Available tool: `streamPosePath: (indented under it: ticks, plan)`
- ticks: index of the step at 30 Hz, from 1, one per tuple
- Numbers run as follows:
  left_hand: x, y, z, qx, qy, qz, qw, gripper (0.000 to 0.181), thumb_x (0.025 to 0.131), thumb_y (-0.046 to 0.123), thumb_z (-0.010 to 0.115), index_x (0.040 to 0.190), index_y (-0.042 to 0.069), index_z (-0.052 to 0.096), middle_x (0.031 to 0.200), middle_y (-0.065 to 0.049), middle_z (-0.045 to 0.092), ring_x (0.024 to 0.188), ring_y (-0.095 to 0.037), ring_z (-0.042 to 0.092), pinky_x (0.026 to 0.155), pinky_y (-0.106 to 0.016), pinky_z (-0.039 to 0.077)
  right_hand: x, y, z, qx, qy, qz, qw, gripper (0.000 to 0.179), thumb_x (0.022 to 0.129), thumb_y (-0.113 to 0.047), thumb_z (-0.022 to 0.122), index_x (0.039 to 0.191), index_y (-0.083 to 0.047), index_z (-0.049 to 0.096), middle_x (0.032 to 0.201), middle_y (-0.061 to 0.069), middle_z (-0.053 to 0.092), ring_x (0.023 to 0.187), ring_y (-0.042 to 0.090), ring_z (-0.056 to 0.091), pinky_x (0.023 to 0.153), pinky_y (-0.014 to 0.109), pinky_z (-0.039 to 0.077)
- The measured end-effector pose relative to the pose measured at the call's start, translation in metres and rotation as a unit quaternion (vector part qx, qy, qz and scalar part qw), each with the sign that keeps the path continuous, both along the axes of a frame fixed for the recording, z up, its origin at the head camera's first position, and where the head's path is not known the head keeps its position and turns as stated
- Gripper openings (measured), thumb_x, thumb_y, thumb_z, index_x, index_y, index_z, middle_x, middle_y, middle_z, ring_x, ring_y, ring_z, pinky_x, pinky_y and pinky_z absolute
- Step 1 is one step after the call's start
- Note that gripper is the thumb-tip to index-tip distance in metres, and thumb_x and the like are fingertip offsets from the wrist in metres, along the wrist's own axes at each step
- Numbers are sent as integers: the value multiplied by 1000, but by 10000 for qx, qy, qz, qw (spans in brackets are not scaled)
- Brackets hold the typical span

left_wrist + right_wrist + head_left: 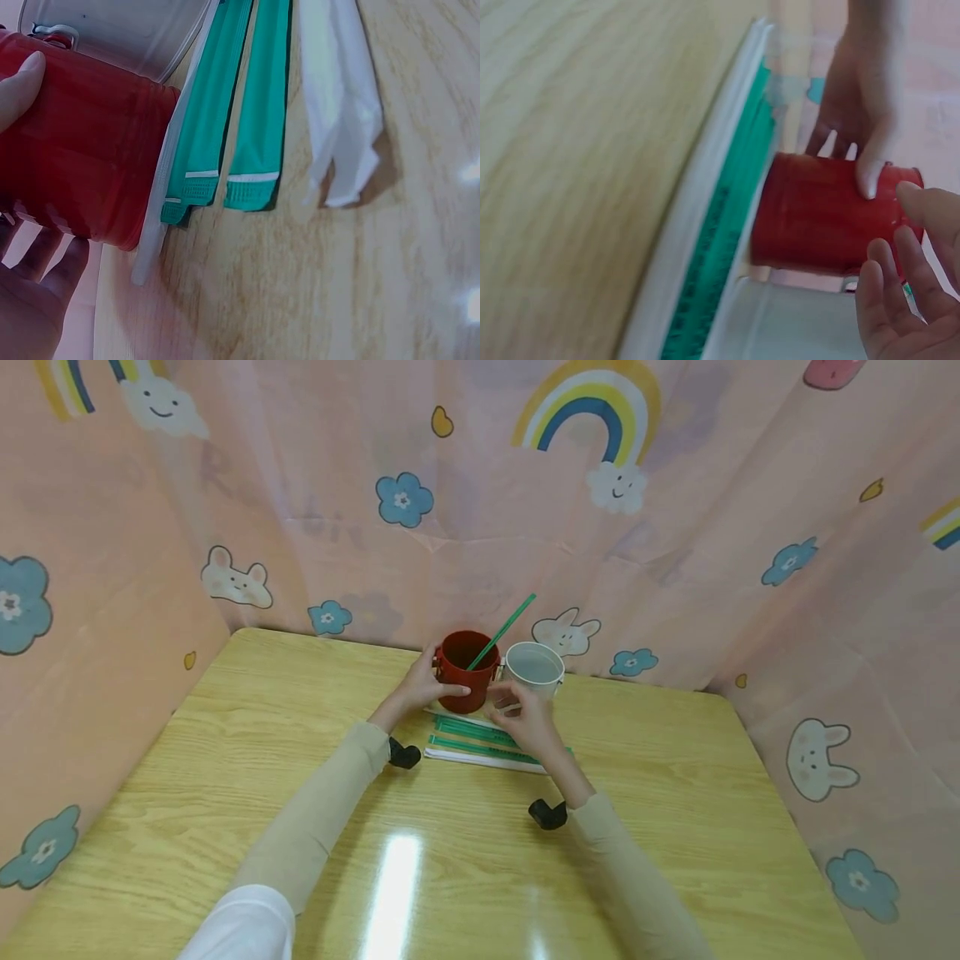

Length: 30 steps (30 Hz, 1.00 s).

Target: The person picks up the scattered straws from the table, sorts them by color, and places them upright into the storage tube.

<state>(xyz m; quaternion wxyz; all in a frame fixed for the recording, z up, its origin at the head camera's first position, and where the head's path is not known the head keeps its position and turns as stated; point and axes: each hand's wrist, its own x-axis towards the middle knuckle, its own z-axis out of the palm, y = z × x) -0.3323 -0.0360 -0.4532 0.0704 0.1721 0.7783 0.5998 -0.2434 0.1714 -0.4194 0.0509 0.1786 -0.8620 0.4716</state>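
A small red bucket (480, 683) stands toward the back of the table, with a green stick-like packet (517, 612) leaning up out of its mouth. My left hand (417, 687) holds the bucket from its left side, thumb across the front and fingers behind. My right hand (528, 720) is at the bucket's right front, its fingers loosely bent and nothing between them. Just right of the red bucket stands a white bucket (534, 664), partly hidden by the right hand. In front lie long, flat green packets (259, 127) and white paper-wrapped sticks (341, 90), side by side.
The wood-grain table (300, 827) ends at the back against a pink patterned curtain (465, 560), which also hangs along both sides. Black wrist mounts (405, 755) show beneath the forearms. A light glare lies on the table's front.
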Motion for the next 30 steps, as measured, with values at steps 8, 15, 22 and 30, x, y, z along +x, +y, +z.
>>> streamPosePath:
  ticks: [8, 15, 22, 30]
  plan:
    - [-4, 1, -4, -79, 99, 63, 9999, 88, 76, 16, 82, 146, 13, 29, 139, -11, 45, 125, -30, 46, 103, -49, 43, -1, 11, -20, 406, -406, 483, 9972, 35, 85, -2, 70, 119, 3, 59, 107, 22, 65, 94, 32, 64, 80, 43, 56]
    - [-4, 1, -6, -100, 115, 40, 9999, 89, 77, 15, 81, 147, 11, 27, 141, -11, 43, 126, -30, 45, 105, -48, 42, 0, 15, -28, 809, -566, 663, 9929, 33, 83, -2, 72, 114, 3, 61, 100, 18, 67, 89, 29, 65, 82, 42, 55]
    - [-2, 1, -5, -110, 131, 92, 9998, 89, 76, 14, 81, 147, 10, 27, 142, -11, 43, 126, -31, 44, 105, -49, 42, 1, 18, -33, 1370, -660, 624, 9864, 29, 83, -6, 74, 110, -2, 63, 98, 13, 69, 90, 24, 64, 82, 39, 54]
    - [-2, 2, -4, -40, 100, 85, 9999, 90, 76, 13, 81, 147, 10, 27, 142, -12, 43, 126, -32, 44, 104, -48, 42, 0, 19, -37, 1768, -778, 704, 9786, 22, 84, -5, 72, 105, -3, 65, 96, 9, 68, 88, 19, 63, 80, 34, 53]
